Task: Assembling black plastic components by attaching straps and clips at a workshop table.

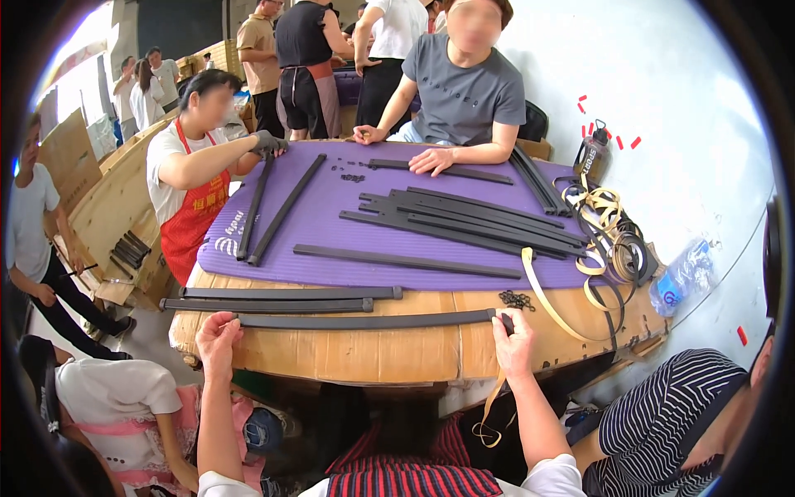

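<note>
Left fingers (225, 322) and right fingers (520, 321) pinch both ends of one long bar (364, 321) over the desk (373, 354), bare room between it and the near edge, two black bars (290, 293) just beyond the left fingers, one small heap (515, 300) past the right, and one purple mat (321, 219) farther out.

Looks smooth and matt with a faint sheen, like plastic or coated metal, on the long flat black bar (364, 321); equally dull on the cluster of narrow black strips (489, 219). Shows fine ribbing and a soft, foam-like finish across the wide purple mat (319, 224). Resembles creased, slightly glossy cardboard on the brown tabletop covering (414, 356). Appears smooth and flat on the cream ribbon-like strap (528, 267). Glints, thin and crinkled, on the clear plastic container (686, 277). Reads as cloth on the red-and-black striped garment (414, 484).
</note>
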Available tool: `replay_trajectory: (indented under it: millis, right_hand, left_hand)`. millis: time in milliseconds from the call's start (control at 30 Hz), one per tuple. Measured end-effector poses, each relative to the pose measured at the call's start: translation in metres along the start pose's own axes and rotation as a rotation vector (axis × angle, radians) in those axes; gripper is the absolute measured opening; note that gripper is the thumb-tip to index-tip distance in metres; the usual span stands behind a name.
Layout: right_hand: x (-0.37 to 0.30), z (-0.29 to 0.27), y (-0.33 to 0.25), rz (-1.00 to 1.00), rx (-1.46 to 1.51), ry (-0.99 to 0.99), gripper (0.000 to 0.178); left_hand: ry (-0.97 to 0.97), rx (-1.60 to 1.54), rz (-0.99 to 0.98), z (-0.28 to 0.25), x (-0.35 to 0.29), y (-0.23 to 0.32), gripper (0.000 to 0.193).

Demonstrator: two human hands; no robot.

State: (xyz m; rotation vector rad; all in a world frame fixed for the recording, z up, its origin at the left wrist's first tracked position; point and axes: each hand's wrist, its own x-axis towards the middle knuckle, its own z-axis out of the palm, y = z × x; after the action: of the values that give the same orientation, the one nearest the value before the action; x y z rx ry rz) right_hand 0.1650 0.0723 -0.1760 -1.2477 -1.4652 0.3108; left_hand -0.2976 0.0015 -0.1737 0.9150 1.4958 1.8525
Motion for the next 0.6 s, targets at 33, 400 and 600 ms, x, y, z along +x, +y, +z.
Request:
replay_trajectory:
  millis: [33,400,600]
  right_hand:
    - [0.0,0.0,0.0,0.007,-0.003,-0.002,0.01]
    - [-0.003,0.001,-0.01,-0.114,-0.071,0.032,0.009]
    - [-0.003,0.004,-0.015,-0.121,-0.114,0.054,0.008]
  left_hand:
    - [0.001,0.011,0.02,0.001,0.001,-0.001,0.012]
    - [0.182,0.715,0.612,0.016,-0.005,-0.008,0.008]
    - [0.241,0.762,0.66,0.017,-0.005,-0.013,0.006]
